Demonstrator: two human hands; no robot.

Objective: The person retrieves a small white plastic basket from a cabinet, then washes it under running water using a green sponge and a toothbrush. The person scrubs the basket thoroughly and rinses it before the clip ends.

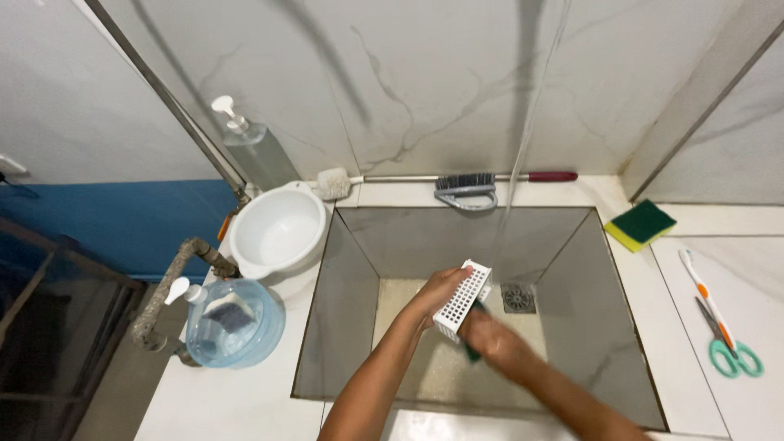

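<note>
My left hand [438,292] grips a small white perforated plastic basket [463,300] over the middle of a deep grey sink [351,278]. My right hand [488,337] presses a dark green scrubbing pad [473,353] against the basket's lower side; most of the pad is hidden under the fingers. A thin stream of water [523,147] falls from above and lands just right of the basket, near the round drain [518,298] in the sink floor.
On the left ledge stand a white bowl [276,231], a clear pump bottle [253,145] and a blue-tinted pump jug [233,324]. Behind the sink lie a long-handled brush [445,176] and a grey scrub brush [465,189]. At right: green-yellow sponge [641,224], toothbrush [704,291], teal-handled scissors [729,347].
</note>
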